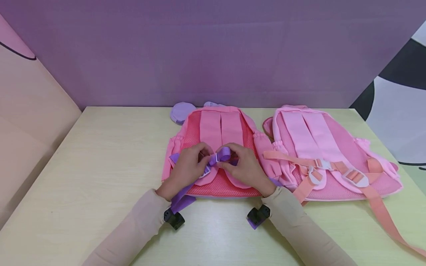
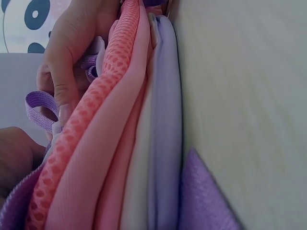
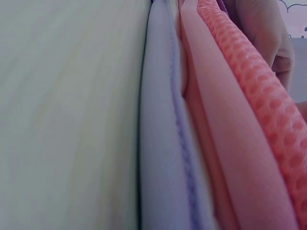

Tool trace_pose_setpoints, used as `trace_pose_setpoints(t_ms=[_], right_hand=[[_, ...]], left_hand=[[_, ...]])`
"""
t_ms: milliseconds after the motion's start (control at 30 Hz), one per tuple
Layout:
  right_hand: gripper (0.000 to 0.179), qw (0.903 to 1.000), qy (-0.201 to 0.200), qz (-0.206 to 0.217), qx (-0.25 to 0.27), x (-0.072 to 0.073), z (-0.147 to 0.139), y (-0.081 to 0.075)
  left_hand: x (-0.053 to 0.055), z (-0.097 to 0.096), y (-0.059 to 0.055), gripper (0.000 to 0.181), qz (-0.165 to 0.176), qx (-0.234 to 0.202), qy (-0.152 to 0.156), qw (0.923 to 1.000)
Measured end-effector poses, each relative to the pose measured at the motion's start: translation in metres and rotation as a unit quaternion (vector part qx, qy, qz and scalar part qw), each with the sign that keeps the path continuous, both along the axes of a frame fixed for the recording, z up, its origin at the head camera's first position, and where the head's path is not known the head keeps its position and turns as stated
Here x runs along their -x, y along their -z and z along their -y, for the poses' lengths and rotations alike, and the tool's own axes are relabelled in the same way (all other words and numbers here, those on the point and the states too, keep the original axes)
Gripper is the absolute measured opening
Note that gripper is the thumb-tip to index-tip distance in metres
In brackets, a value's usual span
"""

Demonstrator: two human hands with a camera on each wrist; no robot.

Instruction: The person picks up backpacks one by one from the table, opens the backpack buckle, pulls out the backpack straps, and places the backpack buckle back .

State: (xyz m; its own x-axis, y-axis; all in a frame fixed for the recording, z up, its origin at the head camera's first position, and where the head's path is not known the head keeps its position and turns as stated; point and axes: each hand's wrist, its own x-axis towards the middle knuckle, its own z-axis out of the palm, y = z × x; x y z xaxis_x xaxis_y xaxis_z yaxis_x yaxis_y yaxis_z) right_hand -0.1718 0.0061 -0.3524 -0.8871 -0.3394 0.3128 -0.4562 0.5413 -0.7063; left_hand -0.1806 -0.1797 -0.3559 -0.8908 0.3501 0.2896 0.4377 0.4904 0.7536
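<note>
Purple backing (image 1: 216, 51) spans the top of my head view above a pale tabletop (image 1: 116, 155). Near centre, I see the left hand (image 1: 189, 162) and the right hand (image 1: 245, 164) both pinching the purple strap (image 1: 225, 154) over the coral backpack (image 1: 213, 129); a pink backpack (image 1: 299, 136) lies at right.

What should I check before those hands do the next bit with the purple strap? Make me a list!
1. Left hand pinching the purple strap: ok.
2. Right hand gripping that strap too: ok, at its loop.
3. Coral-pink backpack lying with its shoulder straps facing up: ok.
4. White plastic piece on the purple strap properly fastened: cannot tell, fingers crowd around it.
5. Purple strap end tucked away: not ok, it sticks out past the backpack's bottom edge.
</note>
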Motion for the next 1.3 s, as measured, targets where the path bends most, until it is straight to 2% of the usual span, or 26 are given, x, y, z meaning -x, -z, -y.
trace_pose_setpoints(t_ms=[500, 833, 967, 1100, 1300], right_hand=[[0.031, 0.9997, -0.014, 0.000, 0.020, -0.0008, 0.0004, -0.0006], [0.024, 0.9991, -0.015, -0.009, 0.039, 0.0011, 0.0009, 0.0043], [0.025, 0.9992, -0.012, -0.009, 0.037, 0.0010, 0.0004, 0.0042], [0.026, 0.9992, -0.011, -0.010, 0.036, 0.0006, -0.0001, 0.0032], [0.029, 0.9996, -0.009, -0.014, 0.023, 0.0011, -0.0011, 0.0022]], left_hand=[[-0.0022, -0.0008, 0.0023, 0.012, -0.012, -0.027, -0.009, 0.9995], [-0.0005, 0.0042, 0.0006, 0.020, 0.008, 0.032, 0.033, 0.9989], [-0.0011, 0.0021, -0.0002, 0.017, 0.009, 0.031, 0.023, 0.9992], [-0.0020, -0.0007, -0.0005, 0.018, 0.014, 0.024, 0.000, 0.9996], [-0.0032, -0.0029, -0.0005, 0.020, 0.010, -0.022, -0.017, 0.9996]])
